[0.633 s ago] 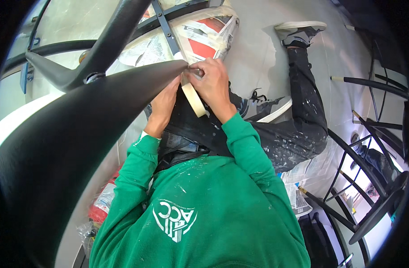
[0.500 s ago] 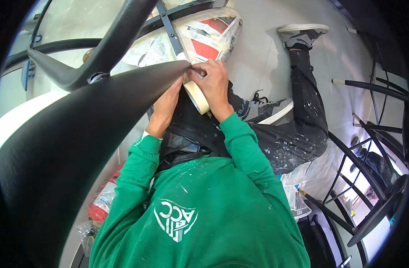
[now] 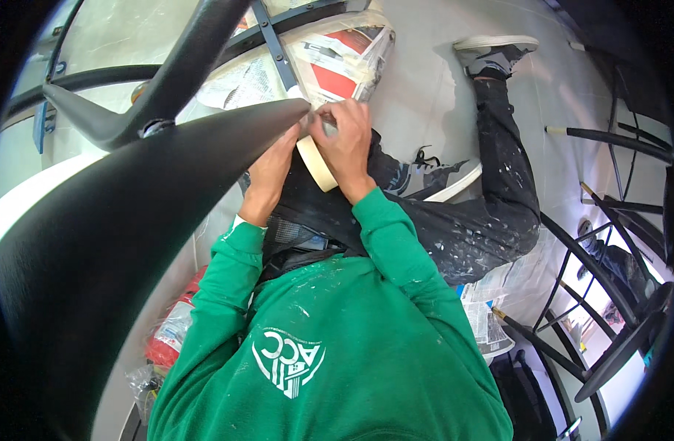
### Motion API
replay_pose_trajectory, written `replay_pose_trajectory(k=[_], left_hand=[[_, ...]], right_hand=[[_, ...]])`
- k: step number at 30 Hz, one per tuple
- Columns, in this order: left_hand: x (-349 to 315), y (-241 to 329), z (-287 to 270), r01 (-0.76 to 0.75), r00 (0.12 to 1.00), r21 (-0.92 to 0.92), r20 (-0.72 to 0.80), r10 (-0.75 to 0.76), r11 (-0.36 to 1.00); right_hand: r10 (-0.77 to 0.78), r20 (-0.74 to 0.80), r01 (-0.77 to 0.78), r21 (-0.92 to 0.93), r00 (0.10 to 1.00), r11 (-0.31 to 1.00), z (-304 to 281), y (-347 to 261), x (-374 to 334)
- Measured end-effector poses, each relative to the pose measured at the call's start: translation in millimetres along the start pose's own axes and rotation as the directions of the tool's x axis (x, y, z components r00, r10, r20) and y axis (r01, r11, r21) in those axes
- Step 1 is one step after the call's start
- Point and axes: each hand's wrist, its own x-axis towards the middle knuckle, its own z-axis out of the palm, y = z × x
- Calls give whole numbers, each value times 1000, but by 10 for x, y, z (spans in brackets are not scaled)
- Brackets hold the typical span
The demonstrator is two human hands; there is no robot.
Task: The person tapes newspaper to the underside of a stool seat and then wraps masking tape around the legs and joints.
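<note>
A large black curved furniture part (image 3: 175,176) crosses from the lower left and tapers to a tip in front of me. My left hand (image 3: 270,173) is closed at the underside of that tip, with its fingertips partly hidden behind it. Just right of the tip, the thumb and fingers of my right hand (image 3: 349,140) are pinched together, slightly blurred. A roll of cream masking tape (image 3: 317,165) hangs against my right palm, between the two hands. Whether a strip of tape runs from the roll to the tip is too small to make out.
Black metal framing (image 3: 274,48) and newspaper-and-tape masking (image 3: 340,62) lie beyond my hands. Several black chair legs (image 3: 609,143) stick out at right, with another person's leg (image 3: 620,261) behind them. Red packages (image 3: 171,331) lie at lower left.
My right hand has drawn slightly left and its thumb has shifted away from the black tip. The tape roll has moved a little left with it. My left hand stays at the tip.
</note>
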Motion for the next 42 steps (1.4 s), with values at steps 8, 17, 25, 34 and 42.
replay_pose_trajectory(k=[8,17,25,34,42], left_hand=[[99,23,-100,238,971,-334,67,-229,912],[117,52,-26,488,865,-453,140,-481,746],[299,-164,-224,150,897,111,402,-183,982],[-76,-796,367,79,976,141,190,-105,987],[379,-165,-270,259,958,-447,234,-168,856]], right_hand=[[-223,256,242,-44,941,969,-258,-26,-26],[-134,237,175,-162,962,971,-232,-140,-151],[81,105,-80,-7,991,997,-111,14,-194],[306,65,-309,36,950,951,83,8,93],[349,-67,-319,277,935,906,-691,-121,-124]])
